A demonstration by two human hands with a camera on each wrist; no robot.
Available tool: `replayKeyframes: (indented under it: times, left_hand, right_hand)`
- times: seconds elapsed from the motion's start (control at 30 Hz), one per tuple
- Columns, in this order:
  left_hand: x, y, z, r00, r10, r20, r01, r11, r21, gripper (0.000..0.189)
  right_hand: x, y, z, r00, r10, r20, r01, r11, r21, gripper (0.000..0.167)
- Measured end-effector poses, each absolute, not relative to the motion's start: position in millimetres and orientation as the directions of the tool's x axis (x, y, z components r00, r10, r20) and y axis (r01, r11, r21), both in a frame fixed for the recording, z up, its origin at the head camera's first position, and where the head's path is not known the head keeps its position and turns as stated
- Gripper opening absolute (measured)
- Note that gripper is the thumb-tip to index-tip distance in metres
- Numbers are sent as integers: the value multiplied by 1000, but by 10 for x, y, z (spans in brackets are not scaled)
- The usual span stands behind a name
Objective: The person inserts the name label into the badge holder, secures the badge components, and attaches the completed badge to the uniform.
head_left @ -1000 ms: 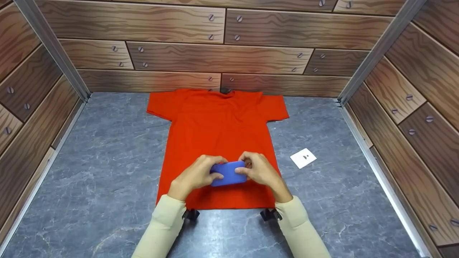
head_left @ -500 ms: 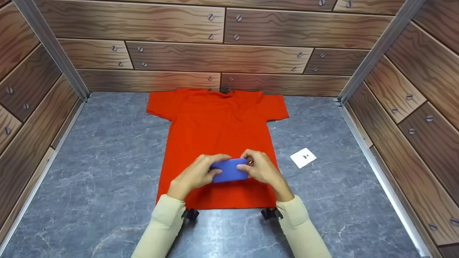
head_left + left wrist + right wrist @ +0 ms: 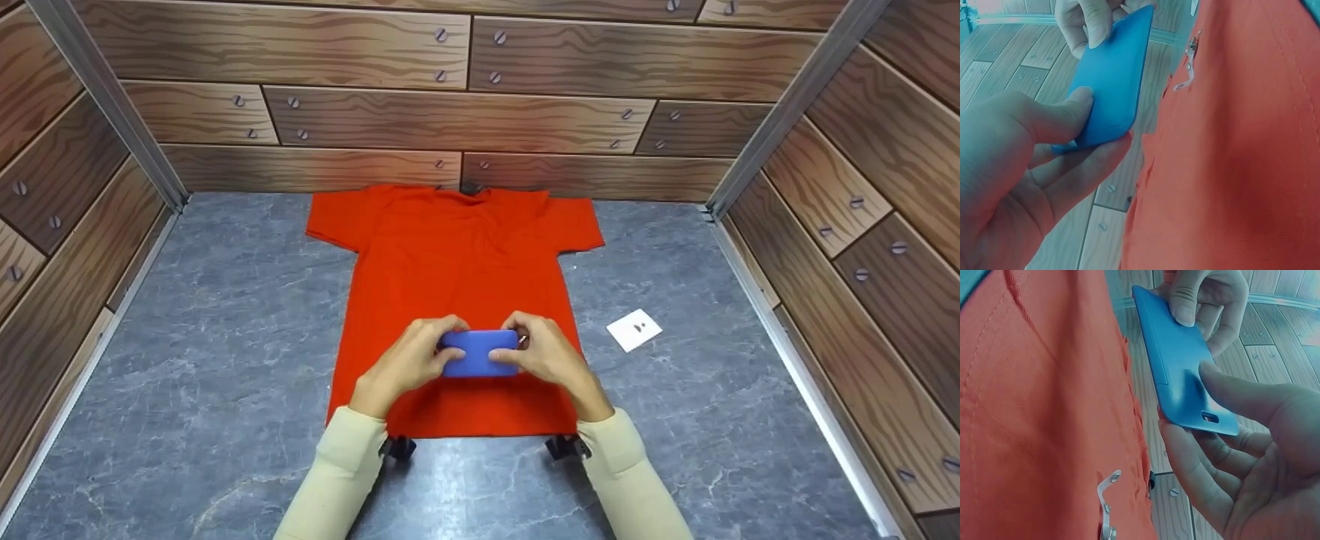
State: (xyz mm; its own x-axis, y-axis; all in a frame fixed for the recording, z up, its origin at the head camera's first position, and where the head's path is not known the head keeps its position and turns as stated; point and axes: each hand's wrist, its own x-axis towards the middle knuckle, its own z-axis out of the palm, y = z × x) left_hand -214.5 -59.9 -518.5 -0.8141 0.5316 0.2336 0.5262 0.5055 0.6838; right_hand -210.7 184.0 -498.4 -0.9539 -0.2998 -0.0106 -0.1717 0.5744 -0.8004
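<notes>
Both hands hold a flat blue plastic card holder [image 3: 478,354] with rounded corners, level over the lower part of a red T-shirt [image 3: 450,277]. My left hand [image 3: 405,360] pinches its left end, thumb on the near face and fingers behind. At the other end my right hand [image 3: 553,356] has the same kind of grip. In the right wrist view, a small oblong slot shows in the holder [image 3: 1185,377] by the right fingers. A small jointed silver metal piece [image 3: 1107,506] overlaps the shirt there, and the left wrist view shows this metal piece [image 3: 1189,59] as well.
The T-shirt lies spread out on a grey marbled surface [image 3: 247,322], its collar near the wood-pattern back wall [image 3: 375,120]. To its right is a small white card [image 3: 634,330] with dark marks. Side walls with metal edging [image 3: 795,367] stand left and right.
The blue card holder has risen slightly and gone from tilted to level. The left fingers have shifted on its top edge. The shirt and the white card stay in place.
</notes>
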Motion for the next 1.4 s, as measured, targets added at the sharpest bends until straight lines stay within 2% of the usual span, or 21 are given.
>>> replayKeyframes:
  times: [0.47,0.83,1.17,1.4]
  left_hand:
    - [-2150,-602,-5163,-820,528,222,513,506,693,28]
    - [-2161,-609,-5175,-804,560,198,518,499,694,28]
    - [-2169,-611,-5189,-801,555,223,530,485,696,27]
    - [-2165,-660,-5167,-785,600,157,516,491,702,29]
  right_hand:
    - [-2123,1810,-4988,-967,-246,67,-208,606,-768,20]
    - [-2116,1829,-4987,-944,-329,13,-223,610,-760,14]
    - [-2123,1832,-4981,-937,-348,1,-224,602,-766,16]
    - [-2112,1830,-4979,-936,-352,-6,-232,631,-741,16]
